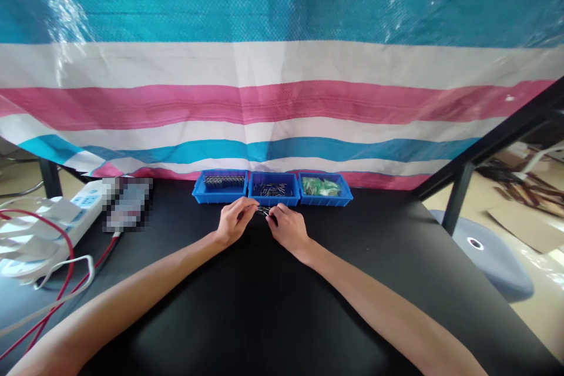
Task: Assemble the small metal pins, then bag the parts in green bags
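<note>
My left hand [231, 221] is closed, its thumb and fingertips pinched at the left end of some slim metal pieces [263, 210]. From the other side my right hand [288, 226] closes its fingers on the same pieces. They are too small to tell whether they are screws or pins. Just beyond the hands stands the middle blue bin [274, 201], with many similar loose slim metal pieces [273, 190] in it. The left blue bin [220, 198] holds short metal cylinders [224, 180] in neat rows. Green and white plastic packets [321, 186] fill much of the right blue bin [326, 201].
On the black table [255, 305], a white power strip [83, 205] with plugs and red and white cables [70, 247] takes up the left side, beside a blurred-out device [128, 202]. A striped plastic sheet [282, 106] hangs behind the bins. A grey stool [489, 252] stands right.
</note>
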{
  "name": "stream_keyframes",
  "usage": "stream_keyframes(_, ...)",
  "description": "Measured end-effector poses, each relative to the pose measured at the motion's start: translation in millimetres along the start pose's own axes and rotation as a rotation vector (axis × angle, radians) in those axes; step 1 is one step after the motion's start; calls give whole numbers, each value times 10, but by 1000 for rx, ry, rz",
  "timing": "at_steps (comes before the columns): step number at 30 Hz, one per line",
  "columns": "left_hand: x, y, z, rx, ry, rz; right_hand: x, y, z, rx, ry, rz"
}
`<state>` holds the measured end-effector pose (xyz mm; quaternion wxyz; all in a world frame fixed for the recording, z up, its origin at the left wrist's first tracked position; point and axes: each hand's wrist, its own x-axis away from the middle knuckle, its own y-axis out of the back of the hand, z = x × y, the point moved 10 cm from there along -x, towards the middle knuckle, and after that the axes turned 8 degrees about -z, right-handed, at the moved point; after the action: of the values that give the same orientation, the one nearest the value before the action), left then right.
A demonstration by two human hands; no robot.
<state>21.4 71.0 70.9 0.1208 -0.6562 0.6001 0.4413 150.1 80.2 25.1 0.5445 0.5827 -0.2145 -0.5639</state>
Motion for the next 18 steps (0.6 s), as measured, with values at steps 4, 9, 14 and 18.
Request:
stream_keyframes(4,6,-3,19,-24,1,-4,6,-11,4,16,-1,11)
stream_keyframes(9,-2,20,7,-52,-25,-48,6,-18,-1,22,-6,24)
stream_keyframes(14,-9,8,-17,-25,-31,-41,3,-28,0,16,-9,45)
stream_keyframes(18,-9,15,-10,-13,-10,-47,4,-27,8,7,-7,48)
